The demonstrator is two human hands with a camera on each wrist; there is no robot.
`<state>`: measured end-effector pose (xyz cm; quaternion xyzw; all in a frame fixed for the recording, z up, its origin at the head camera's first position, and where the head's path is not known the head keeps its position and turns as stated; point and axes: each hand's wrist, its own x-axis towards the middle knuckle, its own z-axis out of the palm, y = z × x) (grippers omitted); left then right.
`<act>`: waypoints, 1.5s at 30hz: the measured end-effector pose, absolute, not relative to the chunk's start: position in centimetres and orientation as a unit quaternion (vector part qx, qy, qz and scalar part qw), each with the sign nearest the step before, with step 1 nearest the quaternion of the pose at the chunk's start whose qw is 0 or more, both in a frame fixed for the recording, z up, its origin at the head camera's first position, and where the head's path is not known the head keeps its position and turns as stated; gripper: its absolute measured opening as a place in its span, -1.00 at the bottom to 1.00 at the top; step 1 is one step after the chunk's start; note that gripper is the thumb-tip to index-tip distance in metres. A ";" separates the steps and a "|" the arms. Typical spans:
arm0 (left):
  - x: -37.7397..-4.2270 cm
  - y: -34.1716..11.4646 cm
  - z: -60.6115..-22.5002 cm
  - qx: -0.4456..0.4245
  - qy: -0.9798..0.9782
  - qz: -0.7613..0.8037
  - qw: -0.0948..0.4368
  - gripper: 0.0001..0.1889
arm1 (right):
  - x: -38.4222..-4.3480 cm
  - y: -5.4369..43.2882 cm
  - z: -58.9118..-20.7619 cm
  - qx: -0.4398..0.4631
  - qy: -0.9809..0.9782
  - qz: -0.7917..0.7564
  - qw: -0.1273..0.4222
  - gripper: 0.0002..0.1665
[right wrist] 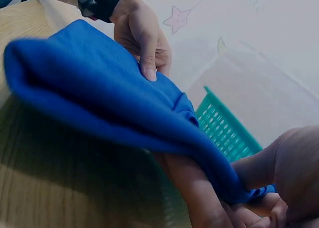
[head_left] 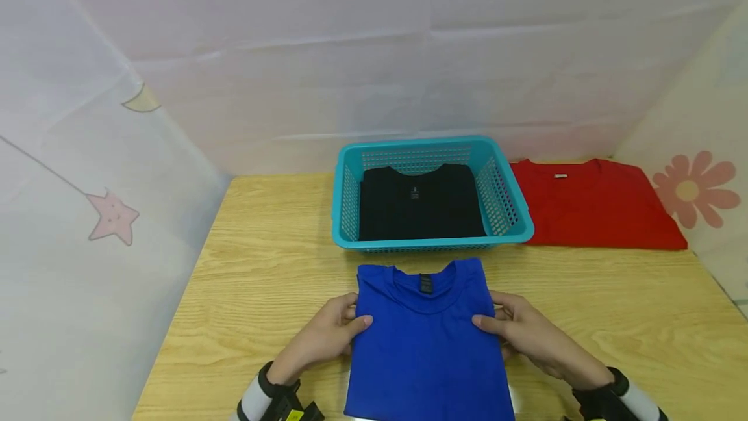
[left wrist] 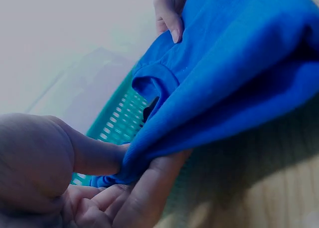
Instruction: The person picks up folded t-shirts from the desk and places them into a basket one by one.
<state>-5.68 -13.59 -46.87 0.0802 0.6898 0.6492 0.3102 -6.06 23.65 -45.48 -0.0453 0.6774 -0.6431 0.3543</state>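
Note:
A folded blue T-shirt (head_left: 429,349) is held between both hands in front of the basket, its collar and dark neck label facing away from the body. My left hand (head_left: 330,330) pinches its left edge, thumb on top and fingers beneath. On the opposite edge my right hand (head_left: 526,333) grips the same way. Both wrist views show the blue T-shirt (left wrist: 224,73) raised over the wooden surface, its folded layers sagging between the thumbs. Just beyond the collar stands a turquoise plastic basket (head_left: 432,244) with a folded black T-shirt (head_left: 421,210) inside.
A folded red T-shirt (head_left: 602,206) lies right of the basket, close to the back wall. The wooden table (head_left: 251,265) meets pale fabric walls at its back and sides. Black bands with small devices circle both wrists.

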 end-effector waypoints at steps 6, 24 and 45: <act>-5.1 -14.2 -44.5 0.114 0.722 0.618 0.289 -0.51 | -5.6 23.9 -43.3 -0.058 0.688 -0.636 0.343 -0.05; -7.8 -14.4 -38.4 0.151 0.739 0.615 0.229 -0.50 | -8.0 24.8 -38.0 -0.103 0.700 -0.655 0.268 0.01; -22.0 -14.0 -37.0 0.086 0.781 0.574 0.231 -0.61 | -23.2 24.2 -36.0 -0.059 0.728 -0.614 0.300 0.06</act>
